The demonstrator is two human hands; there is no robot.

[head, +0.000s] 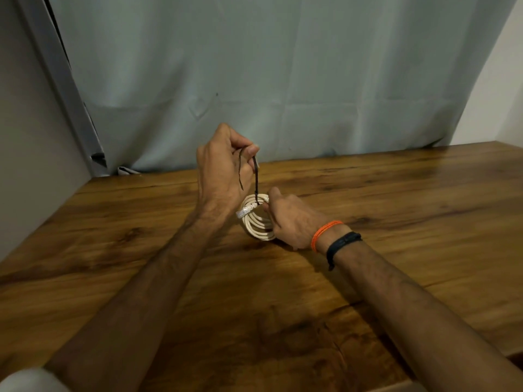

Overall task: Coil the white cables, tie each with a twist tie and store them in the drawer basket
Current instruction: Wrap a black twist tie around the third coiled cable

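A white cable (256,223) is wound into a small coil that stands on edge on the wooden table (396,193). A clear plug (242,213) sticks out at its left. My right hand (291,222) grips the coil from the right side. My left hand (223,168) is raised above the coil and pinches a dark twist tie (256,182) between thumb and fingers. The tie runs straight down to the top of the coil, and its loose end hangs in front of my left palm. No drawer basket is in view.
A pale grey-green curtain (283,80) hangs behind the table's far edge. A wall and a grey frame (56,66) stand at the left. A blurred white object (28,381) shows at the bottom left corner.
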